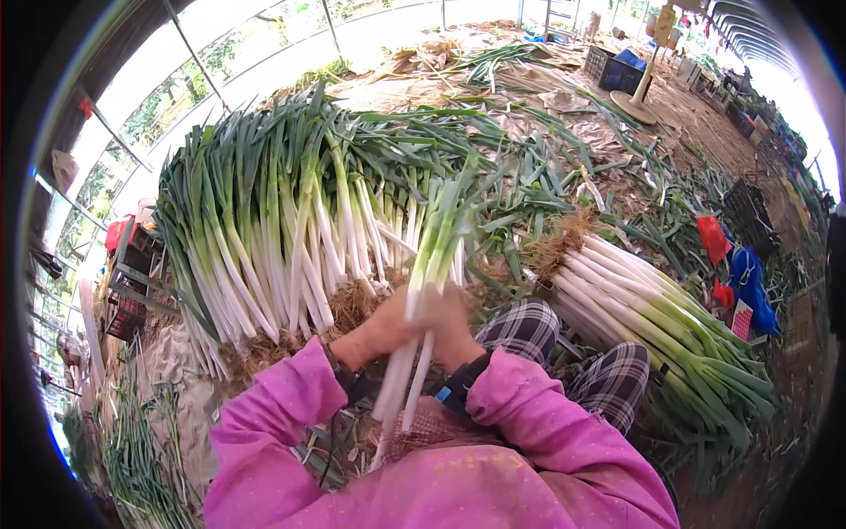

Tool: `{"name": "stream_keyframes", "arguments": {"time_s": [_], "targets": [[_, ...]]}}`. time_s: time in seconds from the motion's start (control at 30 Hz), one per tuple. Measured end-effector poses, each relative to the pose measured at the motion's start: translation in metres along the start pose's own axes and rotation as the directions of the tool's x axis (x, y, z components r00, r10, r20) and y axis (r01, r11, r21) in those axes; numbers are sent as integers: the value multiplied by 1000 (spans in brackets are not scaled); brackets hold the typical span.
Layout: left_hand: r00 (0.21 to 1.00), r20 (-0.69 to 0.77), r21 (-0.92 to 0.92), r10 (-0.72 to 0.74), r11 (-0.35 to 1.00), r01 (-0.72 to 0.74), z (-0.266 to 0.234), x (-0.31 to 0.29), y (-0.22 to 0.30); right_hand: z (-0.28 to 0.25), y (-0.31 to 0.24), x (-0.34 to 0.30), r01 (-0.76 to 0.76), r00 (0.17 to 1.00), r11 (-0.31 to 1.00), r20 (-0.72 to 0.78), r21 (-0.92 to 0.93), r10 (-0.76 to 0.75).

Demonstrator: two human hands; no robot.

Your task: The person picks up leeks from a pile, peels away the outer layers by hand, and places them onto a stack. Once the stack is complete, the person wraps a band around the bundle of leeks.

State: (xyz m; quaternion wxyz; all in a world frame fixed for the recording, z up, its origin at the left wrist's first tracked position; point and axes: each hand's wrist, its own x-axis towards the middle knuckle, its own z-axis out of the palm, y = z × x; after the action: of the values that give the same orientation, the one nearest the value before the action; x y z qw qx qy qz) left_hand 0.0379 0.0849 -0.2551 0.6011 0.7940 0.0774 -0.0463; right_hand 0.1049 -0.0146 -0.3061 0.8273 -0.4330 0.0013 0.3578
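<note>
A few leeks stand between the hands, green tops pointing away beyond them, white stalks running back below them toward the person's body. The left hand and right hand are together, both clamped on the stalks; the fingers are blurred. Just beyond and left of the hands lies a big pile, its roots nearest them and its leaves far off. Near the right hand are the knees in checked cloth, and past them a bundle, roots toward the hands, leaves away. Loose leaves litter the ground beyond the hands. Well to the right are a red bag, a blue bag and a black crate; far ahead stands a second crate.
</note>
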Motion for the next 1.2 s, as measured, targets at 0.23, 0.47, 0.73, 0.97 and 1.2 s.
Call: {"name": "stream_keyframes", "arguments": {"time_s": [0.23, 0.47, 0.73, 0.97, 1.2], "targets": [[988, -108, -52, -115, 993, 110, 31, -40, 25, 0, -4, 7, 21, 1000, 1000, 19, 20, -21], [990, -18, 150, -140, 979, 141, 25, -111, 78, -9, -95, 33, -131, 963, 798, 267, 589, -40], [986, -3, 587, 169, 798, -135, -7, 2, 82, -89, -274, 29, 646, 611, 596, 145, 478, -778], [659, 28, 665, 751, 478, -573, 126, 233, 141, -270, -468, -167, 827, 244, 419, 433, 374, -868], [828, 477, 525, 295, 660, -538, 263, 384, 96, -453, -423, -249, 741, 99, 533, -720, -407, -687]]}}
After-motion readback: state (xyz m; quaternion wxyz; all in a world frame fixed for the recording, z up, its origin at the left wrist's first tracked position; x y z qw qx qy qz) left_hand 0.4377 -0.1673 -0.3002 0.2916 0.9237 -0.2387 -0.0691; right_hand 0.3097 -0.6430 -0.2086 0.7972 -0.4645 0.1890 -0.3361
